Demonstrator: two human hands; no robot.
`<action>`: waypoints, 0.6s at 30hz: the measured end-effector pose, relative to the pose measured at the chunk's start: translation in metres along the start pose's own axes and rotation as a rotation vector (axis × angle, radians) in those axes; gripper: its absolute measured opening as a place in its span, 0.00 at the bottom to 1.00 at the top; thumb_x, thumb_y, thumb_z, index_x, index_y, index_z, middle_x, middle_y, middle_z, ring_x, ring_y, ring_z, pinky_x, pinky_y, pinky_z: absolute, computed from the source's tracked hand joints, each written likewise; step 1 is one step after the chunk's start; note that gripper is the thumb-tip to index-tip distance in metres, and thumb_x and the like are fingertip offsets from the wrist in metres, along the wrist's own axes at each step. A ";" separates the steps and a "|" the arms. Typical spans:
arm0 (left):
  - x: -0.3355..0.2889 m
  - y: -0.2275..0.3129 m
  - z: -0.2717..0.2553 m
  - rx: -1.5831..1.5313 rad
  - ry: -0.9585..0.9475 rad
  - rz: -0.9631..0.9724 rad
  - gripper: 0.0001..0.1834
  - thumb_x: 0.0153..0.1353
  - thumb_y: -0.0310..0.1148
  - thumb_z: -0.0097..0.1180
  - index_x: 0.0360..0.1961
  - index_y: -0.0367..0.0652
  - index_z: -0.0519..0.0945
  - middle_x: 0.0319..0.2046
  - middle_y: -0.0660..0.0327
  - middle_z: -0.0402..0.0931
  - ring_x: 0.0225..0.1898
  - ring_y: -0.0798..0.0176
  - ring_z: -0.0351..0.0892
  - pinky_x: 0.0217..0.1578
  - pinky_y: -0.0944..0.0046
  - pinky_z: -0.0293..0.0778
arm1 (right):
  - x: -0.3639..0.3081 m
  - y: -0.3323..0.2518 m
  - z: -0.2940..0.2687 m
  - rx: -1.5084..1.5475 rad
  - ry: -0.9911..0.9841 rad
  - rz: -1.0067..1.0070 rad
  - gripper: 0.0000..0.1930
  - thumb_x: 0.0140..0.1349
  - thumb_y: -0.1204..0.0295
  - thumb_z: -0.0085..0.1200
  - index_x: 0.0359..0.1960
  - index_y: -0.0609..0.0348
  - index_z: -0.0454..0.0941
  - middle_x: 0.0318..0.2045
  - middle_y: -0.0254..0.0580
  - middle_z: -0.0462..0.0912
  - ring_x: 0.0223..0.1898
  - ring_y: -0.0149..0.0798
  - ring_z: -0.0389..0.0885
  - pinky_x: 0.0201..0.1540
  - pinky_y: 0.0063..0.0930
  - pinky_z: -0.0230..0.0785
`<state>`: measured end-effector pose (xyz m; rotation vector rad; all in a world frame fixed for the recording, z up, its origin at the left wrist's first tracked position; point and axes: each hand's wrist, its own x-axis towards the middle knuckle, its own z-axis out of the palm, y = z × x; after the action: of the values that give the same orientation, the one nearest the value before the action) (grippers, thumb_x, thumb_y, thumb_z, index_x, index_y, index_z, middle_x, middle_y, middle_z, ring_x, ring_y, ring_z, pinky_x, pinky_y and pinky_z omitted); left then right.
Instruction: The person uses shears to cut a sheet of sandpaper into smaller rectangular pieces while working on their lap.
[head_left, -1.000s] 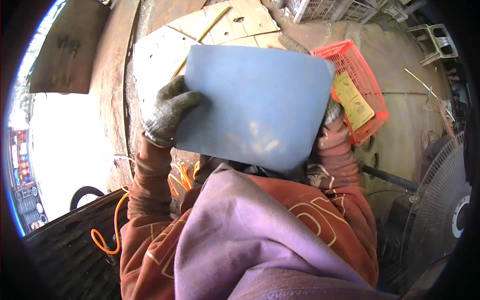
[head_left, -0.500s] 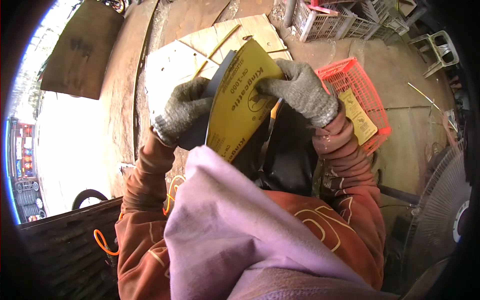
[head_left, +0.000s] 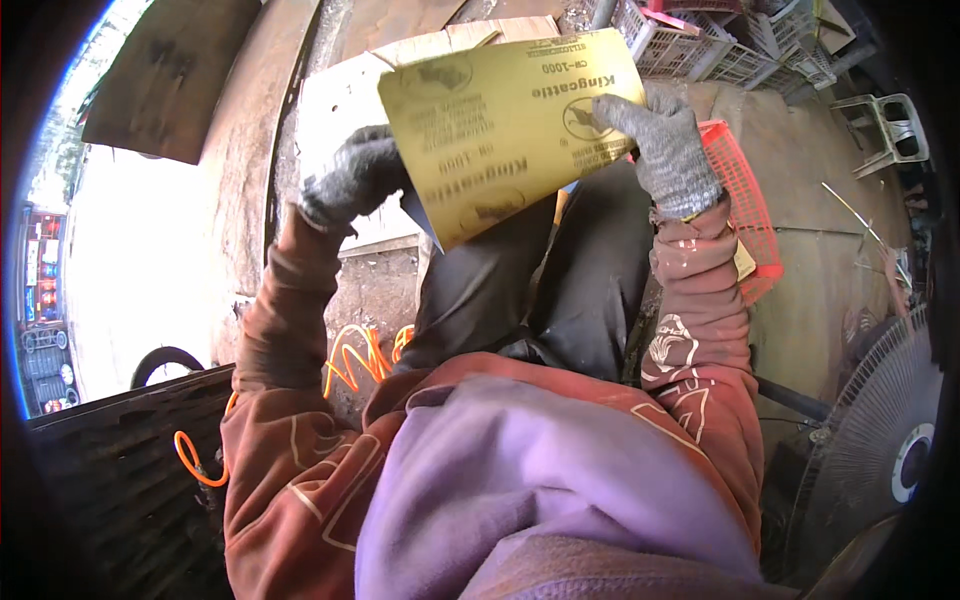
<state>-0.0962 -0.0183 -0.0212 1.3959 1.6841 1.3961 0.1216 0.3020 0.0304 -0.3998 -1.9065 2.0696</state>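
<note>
A yellow-backed sheet of sandpaper, printed with dark lettering, is held up above my knees, its printed face toward me. My right hand, in a grey knitted glove, pinches its right side with the thumb on the printed face. At the left edge, my gloved left hand is curled, its fingertips hidden behind the paper and slightly blurred. A dark edge shows below the sheet's lower left side; whether it is a second sheet I cannot tell.
Beyond the sheet lies a pale wooden board. A red plastic basket stands at the right with a yellow piece in it. Grey crates, a stool, a fan and a coiled orange hose are around me.
The sandpaper has turned from a bent, upright tilt to a flatter, broader spread with its printed face showing. My right hand has moved right, and my hands are farther apart.
</note>
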 end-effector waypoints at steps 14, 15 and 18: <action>0.062 0.123 0.033 0.186 0.048 -0.331 0.15 0.58 0.29 0.74 0.45 0.34 0.90 0.37 0.60 0.89 0.39 0.68 0.86 0.45 0.65 0.81 | -0.041 0.005 0.000 -0.286 0.125 -0.002 0.11 0.63 0.73 0.70 0.45 0.66 0.87 0.39 0.42 0.92 0.37 0.29 0.89 0.43 0.26 0.81; 0.061 0.120 0.034 0.133 0.062 -0.367 0.14 0.59 0.28 0.73 0.45 0.34 0.89 0.38 0.60 0.89 0.41 0.68 0.86 0.46 0.65 0.81 | -0.043 0.004 0.001 -0.280 0.137 -0.009 0.12 0.62 0.72 0.71 0.45 0.65 0.87 0.37 0.42 0.92 0.37 0.28 0.88 0.42 0.27 0.81; 0.055 0.116 0.038 0.005 0.078 -0.297 0.13 0.60 0.23 0.70 0.47 0.32 0.89 0.42 0.59 0.88 0.45 0.68 0.86 0.48 0.66 0.81 | -0.049 0.001 0.005 -0.261 0.156 -0.012 0.13 0.61 0.69 0.73 0.42 0.65 0.87 0.35 0.41 0.90 0.35 0.27 0.85 0.39 0.27 0.79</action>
<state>-0.0378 0.0383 0.0848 1.0531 1.8571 1.2909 0.1643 0.2782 0.0300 -0.5883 -2.0809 1.7292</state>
